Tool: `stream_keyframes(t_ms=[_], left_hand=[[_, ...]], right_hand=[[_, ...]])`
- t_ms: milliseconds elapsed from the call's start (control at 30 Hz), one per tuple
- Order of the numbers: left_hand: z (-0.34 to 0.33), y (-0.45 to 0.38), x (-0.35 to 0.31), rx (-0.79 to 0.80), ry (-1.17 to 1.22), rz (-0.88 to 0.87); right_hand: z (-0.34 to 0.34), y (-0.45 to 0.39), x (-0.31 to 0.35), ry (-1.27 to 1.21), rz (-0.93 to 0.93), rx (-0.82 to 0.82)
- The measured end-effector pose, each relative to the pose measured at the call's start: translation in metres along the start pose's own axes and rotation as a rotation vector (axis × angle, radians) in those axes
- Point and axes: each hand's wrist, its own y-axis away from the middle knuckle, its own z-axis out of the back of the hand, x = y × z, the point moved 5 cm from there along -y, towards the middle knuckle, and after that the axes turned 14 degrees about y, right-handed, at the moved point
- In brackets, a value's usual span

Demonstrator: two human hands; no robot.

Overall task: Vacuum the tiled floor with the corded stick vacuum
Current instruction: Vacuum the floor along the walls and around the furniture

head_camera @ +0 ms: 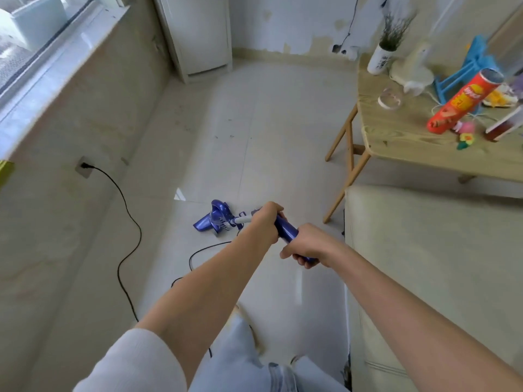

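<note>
The blue stick vacuum (216, 219) stands on the pale tiled floor (254, 123) in front of me, its motor body and floor head low down just left of my hands. My left hand (266, 222) grips the blue handle at its upper end near the white tube. My right hand (304, 246) grips the same handle lower and closer to me. The black cord (130, 219) runs from a wall socket (84, 166) on the left, down over the floor and loops toward the vacuum. A few dark specks lie on the tiles further ahead.
A cream sofa (424, 278) fills the right side. A wooden table (402, 131) at the upper right carries a red snack tube, a vase, a fan and toys; its legs reach the floor. A white cabinet (198, 35) stands in the far corner. A windowsill wall runs along the left.
</note>
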Motion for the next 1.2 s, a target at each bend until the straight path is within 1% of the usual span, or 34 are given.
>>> stream_keyframes(t_ms=[100, 200, 300, 400, 533, 700, 833, 933, 1033, 1200], left_hand=[[-0.014, 0.012, 0.039, -0.037, -0.053, -0.007], [-0.018, 0.031, 0.070, 0.006, -0.064, -0.011], [-0.004, 0.047, 0.086, 0.037, -0.148, -0.038], [0.019, 0.056, 0.093, 0.065, -0.253, -0.040], [0.032, 0.066, 0.090, 0.061, -0.360, -0.074], [0.028, 0.052, 0.078, 0.023, -0.290, -0.103], [0.024, 0.025, 0.071, 0.001, -0.252, -0.054], [0.019, 0.010, 0.059, -0.015, -0.315, -0.026], [0.013, 0.006, 0.044, -0.012, -0.348, -0.003], [0.008, 0.004, 0.025, -0.013, -0.312, -0.007]], right_hand=[[-0.001, 0.023, -0.036, 0.007, -0.031, -0.044], [-0.013, 0.053, -0.058, -0.069, -0.038, -0.048], [-0.038, 0.085, -0.063, -0.232, 0.009, -0.011], [-0.072, 0.105, -0.055, -0.417, 0.034, 0.075], [-0.091, 0.102, -0.047, -0.484, 0.031, 0.101], [-0.082, 0.072, -0.047, -0.487, 0.014, 0.073], [-0.082, 0.043, -0.051, -0.519, -0.039, 0.064], [-0.077, 0.029, -0.045, -0.494, -0.070, 0.051], [-0.067, 0.021, -0.034, -0.506, -0.077, 0.059], [-0.053, 0.012, -0.018, -0.499, -0.062, 0.050]])
